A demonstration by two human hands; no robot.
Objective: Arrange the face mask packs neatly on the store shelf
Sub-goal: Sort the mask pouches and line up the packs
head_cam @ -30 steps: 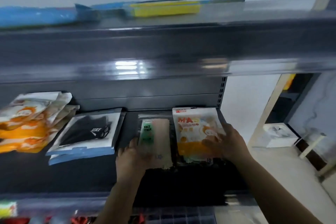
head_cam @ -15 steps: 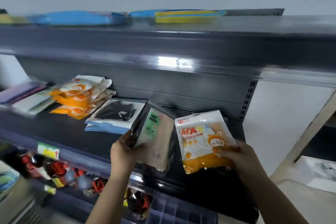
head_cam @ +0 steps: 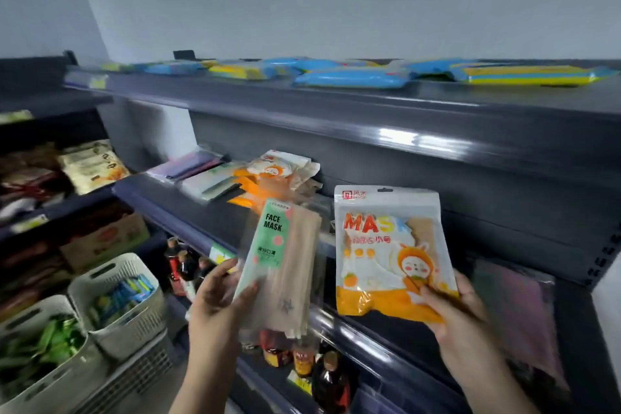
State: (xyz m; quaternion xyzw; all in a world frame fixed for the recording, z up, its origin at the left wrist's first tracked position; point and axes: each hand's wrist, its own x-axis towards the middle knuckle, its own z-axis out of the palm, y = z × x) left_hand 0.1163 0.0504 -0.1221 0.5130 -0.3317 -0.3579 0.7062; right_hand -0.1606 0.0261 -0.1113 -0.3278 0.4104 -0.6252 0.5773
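Note:
My left hand [head_cam: 220, 292] grips the lower left edge of a clear pack of beige masks with a green FACE MASK label [head_cam: 282, 262], held upright in front of the dark shelf [head_cam: 386, 326]. My right hand [head_cam: 453, 307] pinches the bottom right corner of a white and orange MASK pack [head_cam: 386, 245], also upright and lifted off the shelf. Further left on the same shelf lie a stack of orange mask packs [head_cam: 275, 175], a pale green pack [head_cam: 210, 183] and a purple pack [head_cam: 188, 165]. A pink pack [head_cam: 517, 309] lies at the shelf's right end.
Blue and yellow packs [head_cam: 353, 79] lie along the top shelf. Dark bottles [head_cam: 331, 380] stand on the shelf below. Two white baskets [head_cam: 121, 323] with green and blue goods sit at the lower left. Snack bags [head_cam: 90, 165] fill a neighbouring shelf unit on the left.
Both hands have lifted their packs up off the shelf and raised them upright. The view has swung left and pulled back, showing more of the shelves and the baskets.

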